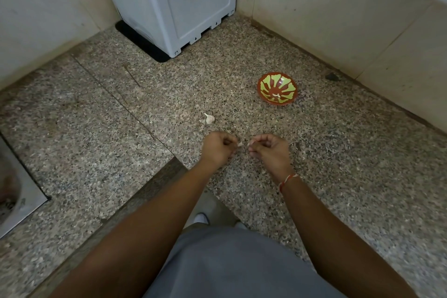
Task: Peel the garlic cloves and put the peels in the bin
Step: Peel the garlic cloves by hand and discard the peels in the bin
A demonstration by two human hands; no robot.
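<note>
The speckled desk (338,164) carries a red-green bowl (277,91) far right and a garlic bulb (209,118) just beyond the hands. The left hand (217,150) pinches a garlic clove (240,144); the right hand (271,150) is curled, seemingly pinching peel; best to pull gently

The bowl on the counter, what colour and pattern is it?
Red-orange bowl with yellow-green petal shapes radiating inside; head view.

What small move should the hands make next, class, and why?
Probably drop the clove into the bowl, if it is bare. The left hand pinches it; the right hand pinches something pale, seemingly peel. The bowl already holds pale pieces, and no bin is identifiable.
</note>
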